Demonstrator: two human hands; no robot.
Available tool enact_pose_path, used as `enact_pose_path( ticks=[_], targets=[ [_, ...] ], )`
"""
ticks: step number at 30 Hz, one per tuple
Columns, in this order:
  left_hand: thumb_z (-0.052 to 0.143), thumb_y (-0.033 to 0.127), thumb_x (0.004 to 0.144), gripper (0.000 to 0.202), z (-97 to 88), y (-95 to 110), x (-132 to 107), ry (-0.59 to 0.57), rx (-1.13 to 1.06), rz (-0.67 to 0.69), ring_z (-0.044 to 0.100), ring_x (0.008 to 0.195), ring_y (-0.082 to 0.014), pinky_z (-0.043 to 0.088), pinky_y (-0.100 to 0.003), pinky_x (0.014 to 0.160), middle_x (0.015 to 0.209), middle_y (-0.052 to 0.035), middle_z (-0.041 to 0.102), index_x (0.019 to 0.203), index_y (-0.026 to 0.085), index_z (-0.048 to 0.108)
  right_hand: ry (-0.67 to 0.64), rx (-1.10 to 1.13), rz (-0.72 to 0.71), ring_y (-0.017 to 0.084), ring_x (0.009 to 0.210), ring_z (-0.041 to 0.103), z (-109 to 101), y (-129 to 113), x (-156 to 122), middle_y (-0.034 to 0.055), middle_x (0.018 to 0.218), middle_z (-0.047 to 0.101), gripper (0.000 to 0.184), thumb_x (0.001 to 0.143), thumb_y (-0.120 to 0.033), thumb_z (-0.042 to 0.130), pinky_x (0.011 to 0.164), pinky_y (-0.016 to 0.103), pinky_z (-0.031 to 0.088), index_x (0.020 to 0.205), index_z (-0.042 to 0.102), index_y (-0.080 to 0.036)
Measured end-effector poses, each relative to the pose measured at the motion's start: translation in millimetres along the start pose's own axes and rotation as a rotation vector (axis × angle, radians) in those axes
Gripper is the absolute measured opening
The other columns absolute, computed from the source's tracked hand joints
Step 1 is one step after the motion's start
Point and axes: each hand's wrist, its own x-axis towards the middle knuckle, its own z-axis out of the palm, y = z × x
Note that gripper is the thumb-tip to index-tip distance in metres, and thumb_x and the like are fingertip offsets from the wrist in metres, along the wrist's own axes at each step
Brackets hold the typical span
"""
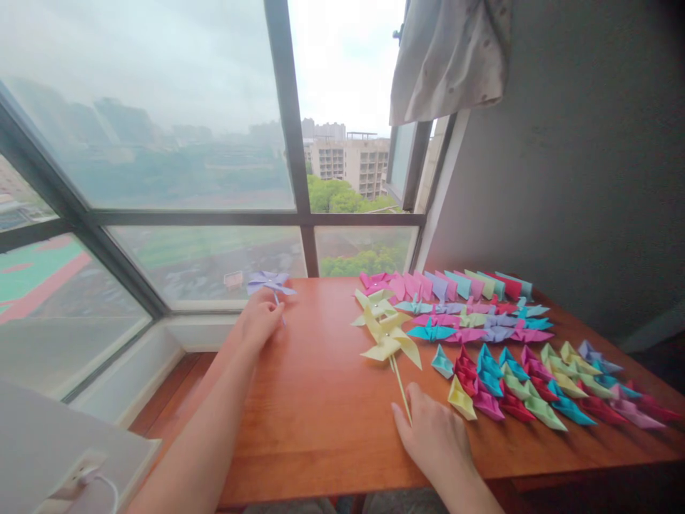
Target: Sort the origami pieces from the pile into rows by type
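A lavender paper pinwheel (269, 280) is at the far left edge of the table, its thin stick pinched in the fingers of my left hand (260, 315). Close to the table's front, my right hand (436, 432) has its thumb and fingers closed on the stick of a pale yellow paper pinwheel (386, 338). Behind that one lies a pale green pinwheel (376, 305), partly covered by the yellow blades. A magenta pinwheel (374, 282) lies further back, beside a row of folded paper pieces (439, 286).
Several paper cranes (432, 330) and rows of paper boats (516, 407) occupy the right side of the wooden table (315, 400). Windows rise behind the table, one pane open under a curtain (452, 61). A socket with a plugged cord (85, 477) is at lower left.
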Motion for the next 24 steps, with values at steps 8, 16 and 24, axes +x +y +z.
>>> enact_pose_path(
  ticks=[8, 16, 24],
  targets=[
    [0.054, 0.036, 0.080, 0.023, -9.7, 4.6, -19.0, 0.003, 0.219, 0.052, 0.062, 0.073, -0.0227, 0.032, -0.026, 0.058, 0.070, -0.0054, 0.067, 0.064, 0.021, 0.063, 0.000, -0.020, -0.024, 0.021, 0.072, 0.070, 5.4, 1.3, 2.1, 0.0041, 0.078, 0.070, 0.014, 0.094, -0.025, 0.046, 0.051, 0.026, 0.027, 0.085, 0.057, -0.022],
    [0.049, 0.039, 0.084, 0.030, 13.6, 42.1, -115.0, -0.202, 0.062, 0.260, 0.060, 0.065, -0.0191, 0.033, -0.025, 0.058, 0.067, -0.0037, 0.068, 0.069, 0.020, 0.066, 0.201, 0.025, -0.093, 0.015, 0.062, 0.066, 14.5, 6.3, 1.1, -0.0003, 0.067, 0.067, 0.016, 0.090, -0.020, 0.050, 0.051, 0.027, 0.023, 0.076, 0.057, -0.021],
    [0.054, 0.037, 0.085, 0.030, 67.4, 75.0, -190.9, -0.425, -0.194, 0.389, 0.057, 0.057, -0.0167, 0.034, -0.024, 0.054, 0.060, -0.0022, 0.067, 0.065, 0.018, 0.067, 0.372, 0.083, -0.199, 0.014, 0.061, 0.063, 19.7, -5.2, -4.7, -0.0010, 0.064, 0.062, 0.018, 0.089, -0.016, 0.050, 0.055, 0.027, 0.029, 0.073, 0.056, -0.021]
  ],
)
